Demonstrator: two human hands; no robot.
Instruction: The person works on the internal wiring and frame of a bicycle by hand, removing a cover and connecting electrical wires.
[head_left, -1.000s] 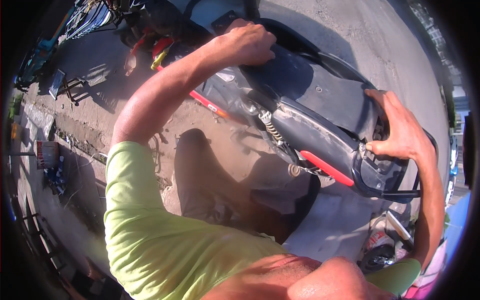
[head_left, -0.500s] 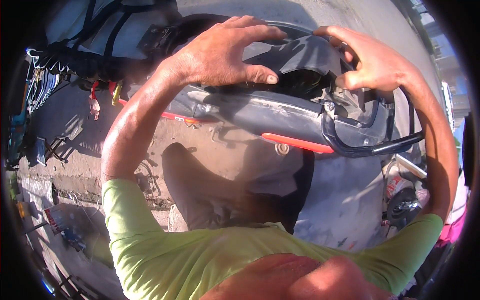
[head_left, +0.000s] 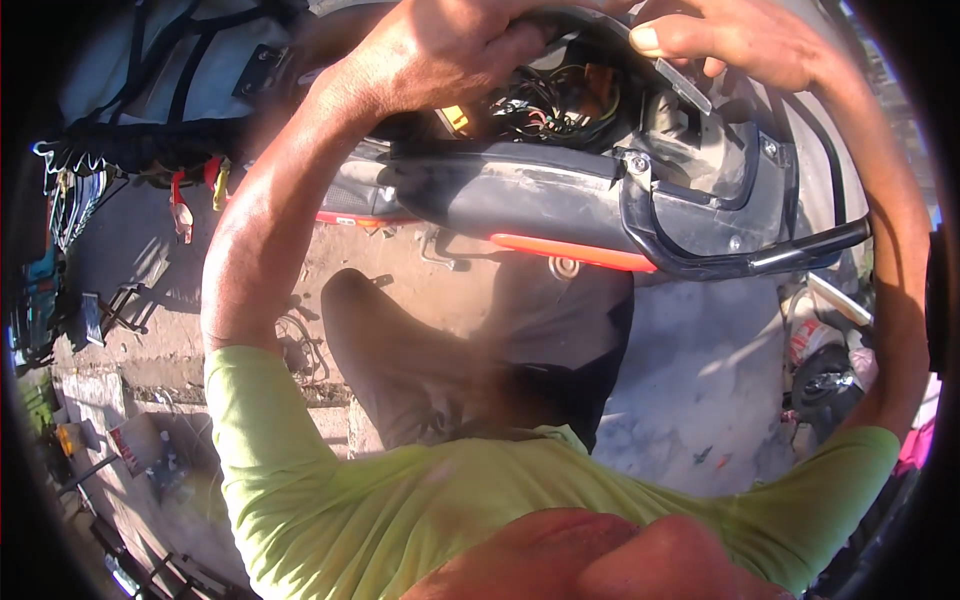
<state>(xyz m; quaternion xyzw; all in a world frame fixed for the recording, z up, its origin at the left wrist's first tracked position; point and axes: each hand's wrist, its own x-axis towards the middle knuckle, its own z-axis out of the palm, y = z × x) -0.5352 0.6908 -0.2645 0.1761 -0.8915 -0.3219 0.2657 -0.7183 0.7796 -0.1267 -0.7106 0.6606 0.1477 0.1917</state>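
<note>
While both bare hands reach over the far side of a long, dark grey plastic motorcycle tail fairing (head_left: 500, 185), which lies crosswise in front of the person in the head view, the left hand (head_left: 440, 55) sits beyond its left half with the fingers bent inward; the upper edge cuts that hand off, so whether it grips anything cannot be told. Beyond the fairing's right half, the right hand (head_left: 745, 40) has its thumb stretched out and its other fingers partly hidden, and a thin, flat grey plate (head_left: 684, 86) shows just below them, though whether they pinch it is unclear. Between the hands, behind the fairing, a tangle of multicoloured wires (head_left: 540, 118) lies exposed, with a small yellow piece (head_left: 453, 119) at its left. A slim orange-red strip (head_left: 570, 252) runs along the fairing's near side, and a bent, glossy black tubular rail (head_left: 700, 268) curves around its right end. Nearer the person than the fairing are dark trousers (head_left: 385, 365) and a yellow-green shirt (head_left: 450, 510).
</note>
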